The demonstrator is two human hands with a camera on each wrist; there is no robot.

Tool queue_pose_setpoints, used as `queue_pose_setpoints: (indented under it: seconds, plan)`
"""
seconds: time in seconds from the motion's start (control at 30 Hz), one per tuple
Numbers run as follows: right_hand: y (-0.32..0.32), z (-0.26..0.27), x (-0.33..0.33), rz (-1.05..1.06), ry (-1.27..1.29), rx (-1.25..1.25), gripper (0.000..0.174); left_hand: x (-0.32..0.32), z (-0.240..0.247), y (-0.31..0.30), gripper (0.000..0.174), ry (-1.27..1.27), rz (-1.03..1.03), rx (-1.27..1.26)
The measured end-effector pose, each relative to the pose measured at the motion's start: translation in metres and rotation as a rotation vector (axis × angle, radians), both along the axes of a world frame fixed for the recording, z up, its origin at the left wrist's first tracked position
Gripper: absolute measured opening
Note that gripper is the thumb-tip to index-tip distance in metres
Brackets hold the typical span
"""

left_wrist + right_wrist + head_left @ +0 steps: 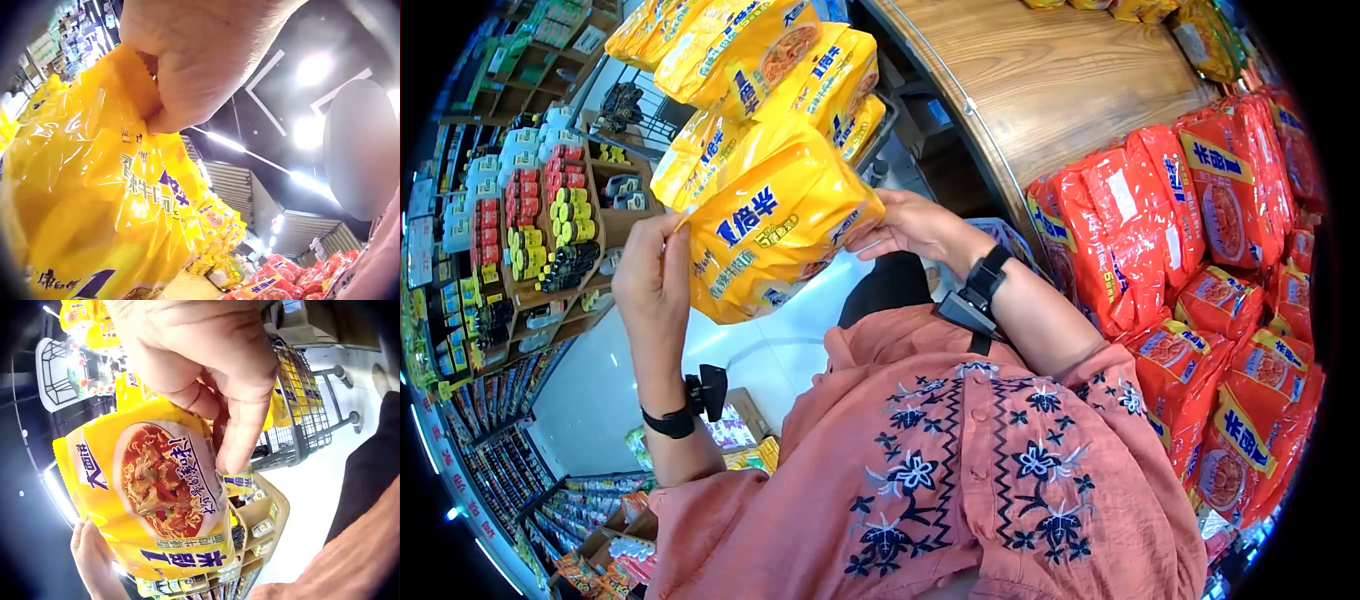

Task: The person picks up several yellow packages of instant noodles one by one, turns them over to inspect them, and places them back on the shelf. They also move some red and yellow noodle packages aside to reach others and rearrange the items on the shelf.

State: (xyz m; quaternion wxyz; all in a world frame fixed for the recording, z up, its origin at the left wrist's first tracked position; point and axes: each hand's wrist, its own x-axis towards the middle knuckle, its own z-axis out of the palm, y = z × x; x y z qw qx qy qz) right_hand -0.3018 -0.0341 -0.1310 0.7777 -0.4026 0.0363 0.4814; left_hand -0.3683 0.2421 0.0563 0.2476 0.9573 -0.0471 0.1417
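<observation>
A yellow multipack of instant noodles (775, 225) is held between both hands in front of the body, tilted, with blue lettering facing up. My left hand (652, 275) pinches its crimped left end between thumb and fingers; the left wrist view shows this hand (194, 62) close up on the wrapper. At the opposite end, my right hand (925, 228) holds the pack with its thumb and fingers. In the right wrist view the noodle-bowl picture on the pack (162, 481) shows below the right hand (206, 356).
More yellow noodle packs (745, 55) are piled just beyond the hands, in a wire shopping cart (290, 440). Red noodle packs (1140, 210) are heaped on the right beside a wooden display top (1060, 75). Shelves of bottles and jars (550, 215) line the left.
</observation>
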Motion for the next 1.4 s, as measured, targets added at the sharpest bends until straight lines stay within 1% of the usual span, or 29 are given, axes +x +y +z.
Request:
queue_pose_setpoints:
  seconds: [0.07,0.17,0.27,0.37,0.5,0.57,0.63,0.7,0.73,0.83,0.93,0.97,1.03,1.13,1.27,1.33,1.4]
  plan:
    - [0.011,-0.012,-0.001,0.009,0.057,-0.032,0.041,-0.004,-0.020,0.010,0.008,0.001,0.025,-0.009]
    - [0.018,-0.034,0.001,-0.003,0.045,-0.104,0.035,-0.003,-0.058,0.027,0.009,-0.009,0.047,0.007]
    - [0.013,-0.035,0.003,-0.061,0.064,-0.167,0.039,0.007,-0.096,0.034,0.010,-0.040,0.051,-0.014]
    - [0.006,-0.039,0.004,-0.098,0.095,-0.148,0.038,0.015,-0.121,0.040,0.011,-0.067,0.089,-0.008]
    - [-0.003,-0.037,0.002,-0.099,0.082,-0.158,0.035,0.023,-0.154,0.051,0.013,-0.130,0.168,-0.096]
    - [-0.004,-0.038,0.000,-0.096,0.081,-0.165,0.034,0.027,-0.189,0.066,0.016,0.019,0.169,-0.051]
    - [-0.003,-0.033,0.000,-0.095,0.079,-0.177,0.033,0.026,-0.197,0.068,0.019,0.146,0.148,0.023]
    - [-0.004,-0.030,0.002,-0.098,0.073,-0.181,0.033,0.017,-0.195,0.054,0.021,0.257,0.097,0.124]
    - [-0.004,-0.029,0.002,-0.101,0.070,-0.179,0.033,0.016,-0.194,0.051,0.021,0.277,0.114,0.110]
    - [-0.003,-0.029,0.004,-0.097,0.070,-0.185,0.033,0.015,-0.196,0.048,0.017,0.256,0.117,0.164]
    - [0.001,-0.033,0.005,-0.077,0.041,-0.202,0.034,0.024,-0.196,0.047,0.014,0.179,0.108,0.186]
    - [0.002,-0.034,0.005,-0.070,0.029,-0.209,0.034,0.028,-0.192,0.046,0.013,0.134,0.097,0.136]
    - [0.004,-0.037,0.006,-0.073,0.015,-0.218,0.041,0.031,-0.184,0.048,0.012,0.047,0.079,0.033]
    - [0.009,-0.036,0.008,-0.083,0.003,-0.251,0.053,0.025,-0.154,0.039,0.010,0.016,-0.002,-0.013]
    - [0.013,-0.031,0.012,-0.067,0.054,-0.306,0.065,0.014,-0.125,0.031,0.010,-0.006,-0.146,0.051]
    - [0.015,-0.033,0.011,0.012,0.080,-0.303,0.065,0.014,-0.118,0.031,0.010,-0.049,-0.195,0.071]
    - [0.017,-0.036,0.010,0.105,0.090,-0.278,0.067,0.018,-0.116,0.026,0.012,-0.048,-0.235,0.019]
